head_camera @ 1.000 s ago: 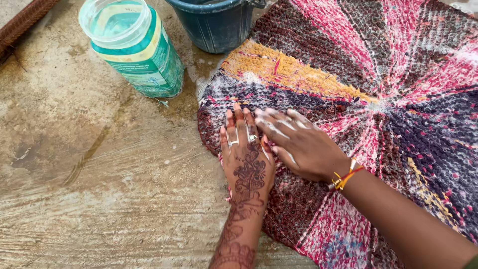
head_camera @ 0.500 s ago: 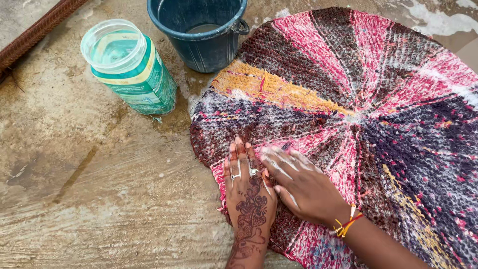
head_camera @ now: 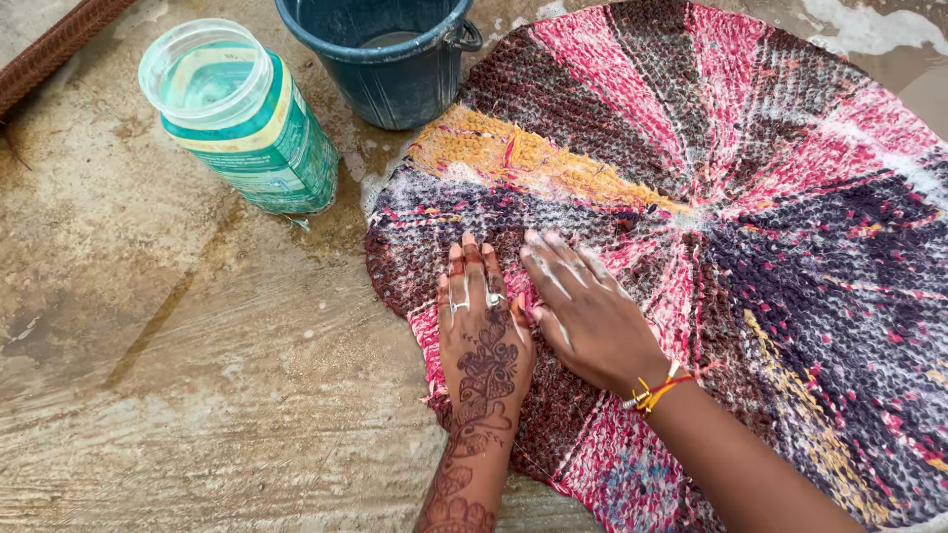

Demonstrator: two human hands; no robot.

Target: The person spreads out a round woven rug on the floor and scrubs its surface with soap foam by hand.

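Observation:
A round woven rag mat (head_camera: 750, 197) in pink, maroon, purple and yellow wedges lies wet and soapy on the concrete floor. My left hand (head_camera: 482, 331), with henna patterns and rings, presses flat on the mat's near-left edge, fingers together and pointing away. Right beside it my right hand (head_camera: 583, 316), streaked with white suds and wearing a red and yellow thread bracelet, lies flat on the mat. Neither hand holds anything.
A clear plastic jar (head_camera: 242, 114) with a green and yellow label stands on the floor at upper left. A dark blue bucket (head_camera: 385, 59) sits at the mat's far edge. A brown ridged object (head_camera: 49, 44) crosses the top-left corner. Foam (head_camera: 859, 30) pools at upper right.
Both hands slid away from me along the mat, pulled back towards me half a second ago, and now rest a little farther out again. The view shifted slightly.

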